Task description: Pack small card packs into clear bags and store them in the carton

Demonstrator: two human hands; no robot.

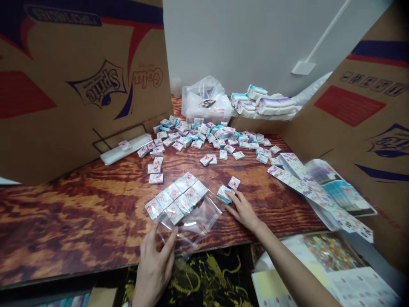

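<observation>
Several small printed boxes (pixel 175 194) lie side by side in rows on the table, along a clear plastic bag (pixel 200 221). Some of them seem to be inside the bag's far part. My left hand (pixel 156 256) is at the near edge of the bag, thumb and fingers apart, touching the film. My right hand (pixel 244 211) has its fingers and thumb around a short stack of small boxes (pixel 224 194) to the right of the bag. Against that stack lies a single small box (pixel 234 183).
A loose heap of small boxes (pixel 198 134) spreads across the back of the wooden table (pixel 79 217). Large cartons (pixel 79 85) stand on both sides. Behind the heap are a bundle of plastic bags (pixel 207 100) and wrapped packs (pixel 275 104). Sticker sheets (pixel 303 187) lie right.
</observation>
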